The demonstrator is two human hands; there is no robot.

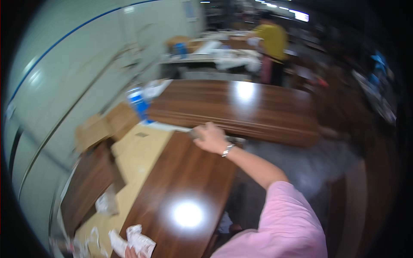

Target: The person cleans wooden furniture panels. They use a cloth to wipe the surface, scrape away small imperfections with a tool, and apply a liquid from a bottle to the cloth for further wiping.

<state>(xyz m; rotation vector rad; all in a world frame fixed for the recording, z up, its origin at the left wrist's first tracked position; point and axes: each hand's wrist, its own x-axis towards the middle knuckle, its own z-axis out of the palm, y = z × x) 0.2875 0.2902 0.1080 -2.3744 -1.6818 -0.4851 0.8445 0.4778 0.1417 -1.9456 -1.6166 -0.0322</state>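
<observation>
My right hand [211, 138] reaches to the far end of a glossy brown wood-grain panel [185, 180]. Its fingers are closed round a small greyish thing [194, 134], too blurred to name. At the lower edge, my left hand [130, 253] shows only in part. It grips a crumpled white cloth [140, 241] over the panel's near left corner. Just beyond my right hand lies a stack of similar brown panels [202, 101], set crosswise.
A pale yellow board [140, 148] runs under the panel's left side. Cardboard [97, 131], a blue-and-white container [137, 103] and a leaning brown board [88, 185] line the left wall. A person in a yellow top [273, 41] stands at a farther table [193, 59].
</observation>
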